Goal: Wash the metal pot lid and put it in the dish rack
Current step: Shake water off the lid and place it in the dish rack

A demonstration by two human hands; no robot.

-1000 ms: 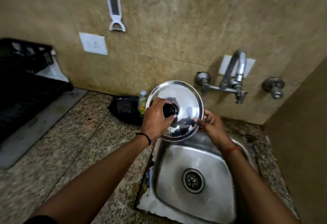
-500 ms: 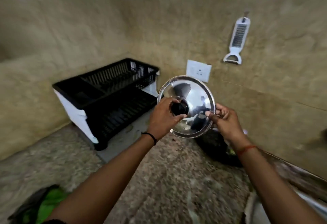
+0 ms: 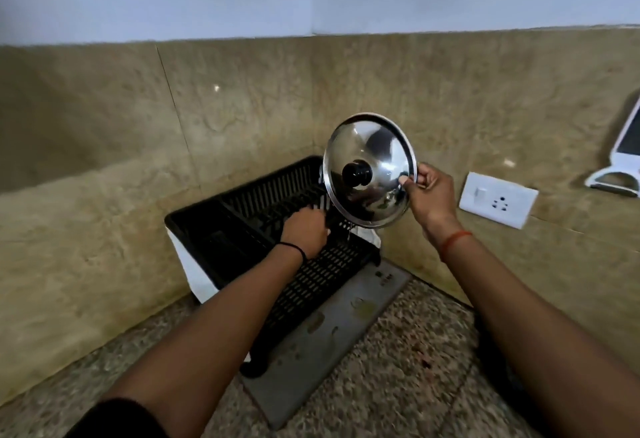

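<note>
The shiny round metal pot lid [image 3: 377, 150] with a black knob is held upright in the air above the right end of the black dish rack [image 3: 221, 226]. My right hand [image 3: 431, 195] pinches the lid's right rim. My left hand [image 3: 306, 231] is off the lid and rests low on the rack's upper tier, fingers curled against the black slats. I cannot tell whether it grips a part of the rack. The rack stands in the corner of the counter, white at its side.
A grey drain tray [image 3: 329, 340] lies under the rack on the speckled stone counter [image 3: 398, 385]. A white wall socket [image 3: 497, 203] and a white hanging peeler [image 3: 623, 160] are on the tiled wall to the right.
The view has swung left from the sink to the rack. My left hand let go of the lid's knob and dropped to the rack. The lid moved over the rack, held by the right hand alone.
</note>
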